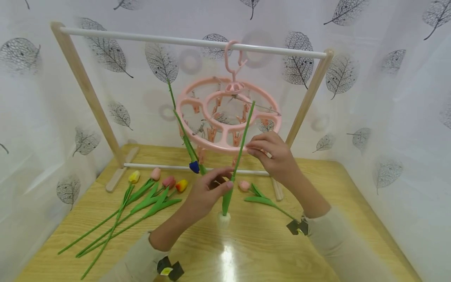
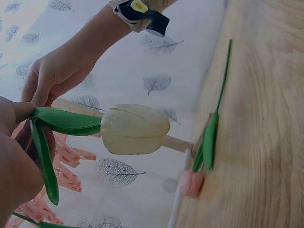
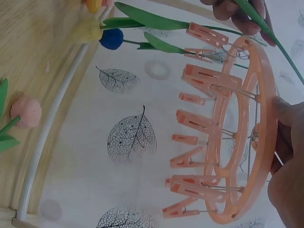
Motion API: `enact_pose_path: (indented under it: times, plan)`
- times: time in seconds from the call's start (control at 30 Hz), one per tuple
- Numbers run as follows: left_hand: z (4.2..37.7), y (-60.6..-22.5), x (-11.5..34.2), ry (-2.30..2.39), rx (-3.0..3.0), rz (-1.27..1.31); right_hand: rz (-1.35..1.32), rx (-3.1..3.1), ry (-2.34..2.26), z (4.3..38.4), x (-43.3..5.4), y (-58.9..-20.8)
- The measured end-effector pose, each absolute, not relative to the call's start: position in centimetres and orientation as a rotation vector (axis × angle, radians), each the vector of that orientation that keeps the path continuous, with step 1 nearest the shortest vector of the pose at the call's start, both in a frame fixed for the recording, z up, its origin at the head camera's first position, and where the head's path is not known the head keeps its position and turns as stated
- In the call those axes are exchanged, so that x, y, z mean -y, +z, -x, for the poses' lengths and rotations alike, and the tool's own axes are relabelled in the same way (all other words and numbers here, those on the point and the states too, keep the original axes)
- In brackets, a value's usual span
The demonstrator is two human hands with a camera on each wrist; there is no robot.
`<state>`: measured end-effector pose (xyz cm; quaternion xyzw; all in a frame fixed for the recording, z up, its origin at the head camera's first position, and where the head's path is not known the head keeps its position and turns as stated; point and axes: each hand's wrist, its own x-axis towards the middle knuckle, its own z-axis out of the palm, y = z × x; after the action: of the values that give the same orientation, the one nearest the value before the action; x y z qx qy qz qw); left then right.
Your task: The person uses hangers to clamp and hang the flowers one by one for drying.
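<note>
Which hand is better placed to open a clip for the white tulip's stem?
Right, probably: the right hand already touches the pink clip hanger beside the stem, while the left hand holds the white tulip lower down.

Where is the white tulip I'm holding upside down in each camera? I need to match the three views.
Head: the white tulip hangs head-down at lower centre, its stem held by the left hand and the right hand.
Left wrist: its pale bloom lies sideways at centre.
Right wrist: only its green stem shows at top right; the bloom is out of frame.
Shared landmark: the pink clip hanger.
</note>
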<state>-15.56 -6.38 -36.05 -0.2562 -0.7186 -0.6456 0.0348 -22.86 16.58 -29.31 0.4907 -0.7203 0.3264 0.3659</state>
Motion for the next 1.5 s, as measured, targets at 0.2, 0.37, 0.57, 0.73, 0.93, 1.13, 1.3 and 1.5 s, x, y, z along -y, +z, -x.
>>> enact_pose_path:
  times: [0.2, 0.37, 0.57, 0.73, 0.93, 1.13, 1.3, 1.5]
  plan:
    - [15.5, -36.0, 6.6, -1.987, 2.182, 0.744, -1.257, 1.774, 0.726, 22.5, -14.5, -29.6]
    - [15.4, -35.8, 6.7, -2.002, 2.149, 0.717, -1.243, 1.764, 0.721, 22.2, -13.4, -29.7]
    - [15.4, -35.7, 6.7, -2.009, 2.126, 0.716, -1.212, 1.708, 0.693, 21.9, -13.1, -29.8]
    - [15.4, -35.7, 6.7, -2.009, 2.125, 0.715, -1.183, 1.709, 0.684, 21.8, -13.4, -30.0]
    - [15.5, -35.9, 6.8, -2.007, 2.133, 0.716, -1.171, 1.715, 0.697, 21.7, -13.7, -30.0]
    - [15.5, -35.9, 6.8, -1.975, 2.125, 0.753, -1.139, 1.685, 0.724, 21.3, -14.2, -30.3]
    - [15.4, -35.9, 6.8, -1.874, 2.152, 0.767, -1.013, 1.576, 0.771, 20.5, -14.7, -31.8]
    - [15.5, -35.9, 6.7, -1.83, 2.177, 0.769, -0.916, 1.633, 0.796, 20.4, -14.6, -34.6]
